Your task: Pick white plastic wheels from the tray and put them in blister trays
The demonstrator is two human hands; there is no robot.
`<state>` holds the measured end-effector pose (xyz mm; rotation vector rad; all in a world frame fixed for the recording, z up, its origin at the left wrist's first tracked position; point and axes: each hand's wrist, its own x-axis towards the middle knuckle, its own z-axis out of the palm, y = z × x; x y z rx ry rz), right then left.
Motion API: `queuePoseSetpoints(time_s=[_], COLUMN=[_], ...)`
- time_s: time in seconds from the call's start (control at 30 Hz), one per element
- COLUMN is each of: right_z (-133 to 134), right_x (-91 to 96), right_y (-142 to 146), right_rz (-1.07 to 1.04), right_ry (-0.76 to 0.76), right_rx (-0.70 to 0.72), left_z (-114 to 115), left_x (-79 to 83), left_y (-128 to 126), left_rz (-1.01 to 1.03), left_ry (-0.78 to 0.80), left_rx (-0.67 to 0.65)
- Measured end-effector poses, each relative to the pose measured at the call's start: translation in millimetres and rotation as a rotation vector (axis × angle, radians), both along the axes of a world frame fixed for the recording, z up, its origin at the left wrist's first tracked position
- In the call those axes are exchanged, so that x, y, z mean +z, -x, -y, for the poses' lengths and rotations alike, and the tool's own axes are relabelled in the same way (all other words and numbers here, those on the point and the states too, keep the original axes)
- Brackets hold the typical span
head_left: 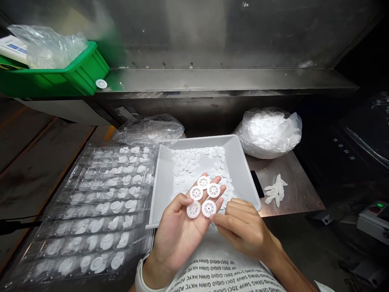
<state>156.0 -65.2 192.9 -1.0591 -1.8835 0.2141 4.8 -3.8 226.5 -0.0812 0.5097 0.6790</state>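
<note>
Wheels (213,190), smooth, white, round, spoked, across left hand (184,227)

Green bin (45,83) cut off by the left edge

At the frame's centre, discs (186,165) lie in a tub (163,178); left of it, trays (141,219); right, a glove (276,190); by its far right corner, a bag (270,132). Upper left, a bin (60,82) stands on a ledge (212,79). Lower centre, wheels (209,208) lie on the left hand (184,227).
</note>
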Motion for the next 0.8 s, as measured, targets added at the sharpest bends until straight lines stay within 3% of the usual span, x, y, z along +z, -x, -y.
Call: queuePoseSetpoints(time_s=[0.43, 0.8], right_z=[1.8, 1.3], right_x=[2.2, 0.8], right_y=[-0.5, 0.4], right_rz=[0.028, -0.011], right_ry=[-0.022, -0.010], right_rx=[-0.019, -0.005], left_z=[3.0, 1.2], left_x=[-7.0, 1.0], left_y=[1.4, -1.8], left_rz=[-0.029, 0.036], left_ry=[-0.068, -0.037], left_rx=[-0.007, -0.005])
